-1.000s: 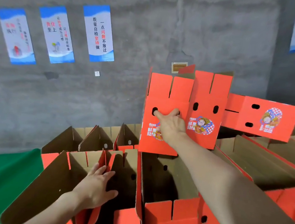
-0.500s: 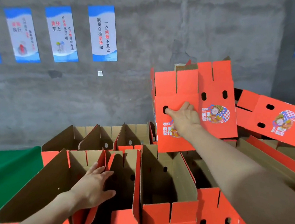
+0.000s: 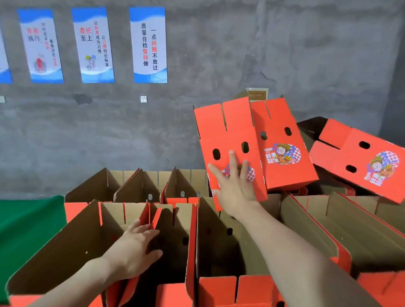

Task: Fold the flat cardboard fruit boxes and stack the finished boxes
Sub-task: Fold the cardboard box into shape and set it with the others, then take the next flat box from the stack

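Right hand [image 3: 233, 182]: fingers spread straight, laid over lower front face of red box [image 3: 234, 134], gripping nothing. Red box sits beyond right hand, atop open boxes [image 3: 222, 252]. Long axis near upright but tilted, flapped end pointing up and left toward concrete wall [image 3: 234, 55]. Left hand [image 3: 133, 249]: flat, fingers straight, resting on upright panel between open boxes. Second red box [image 3: 374, 161] right of right hand, on its side, flaps pointing left.
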A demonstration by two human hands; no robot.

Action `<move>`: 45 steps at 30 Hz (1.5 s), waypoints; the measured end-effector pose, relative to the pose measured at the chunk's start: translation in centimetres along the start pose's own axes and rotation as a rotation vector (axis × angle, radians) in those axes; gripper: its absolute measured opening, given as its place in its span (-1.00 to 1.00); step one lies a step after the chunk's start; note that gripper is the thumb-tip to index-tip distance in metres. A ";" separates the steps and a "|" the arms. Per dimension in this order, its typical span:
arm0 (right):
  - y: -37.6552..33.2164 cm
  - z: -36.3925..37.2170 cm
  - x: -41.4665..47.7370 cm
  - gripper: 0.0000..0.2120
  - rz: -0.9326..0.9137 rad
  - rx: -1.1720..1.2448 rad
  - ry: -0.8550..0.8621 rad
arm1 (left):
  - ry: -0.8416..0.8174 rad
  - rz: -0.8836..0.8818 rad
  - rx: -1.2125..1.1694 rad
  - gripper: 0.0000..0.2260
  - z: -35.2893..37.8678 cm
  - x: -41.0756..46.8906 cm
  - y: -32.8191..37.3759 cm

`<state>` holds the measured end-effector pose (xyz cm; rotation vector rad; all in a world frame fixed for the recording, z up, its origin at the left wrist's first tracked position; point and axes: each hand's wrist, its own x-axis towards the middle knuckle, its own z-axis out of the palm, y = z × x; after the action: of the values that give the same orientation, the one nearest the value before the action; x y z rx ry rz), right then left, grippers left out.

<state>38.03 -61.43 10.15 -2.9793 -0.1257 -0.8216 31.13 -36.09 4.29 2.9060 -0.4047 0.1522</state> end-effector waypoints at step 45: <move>-29.0 0.0 -39.7 -0.61 -0.220 0.597 -0.832 | -0.099 -0.428 0.098 -0.08 8.8 -43.4 -16.8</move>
<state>1.38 -35.21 -9.48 -2.5257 -0.6028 0.4394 -5.12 -10.93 -12.98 3.0221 0.2205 -0.0392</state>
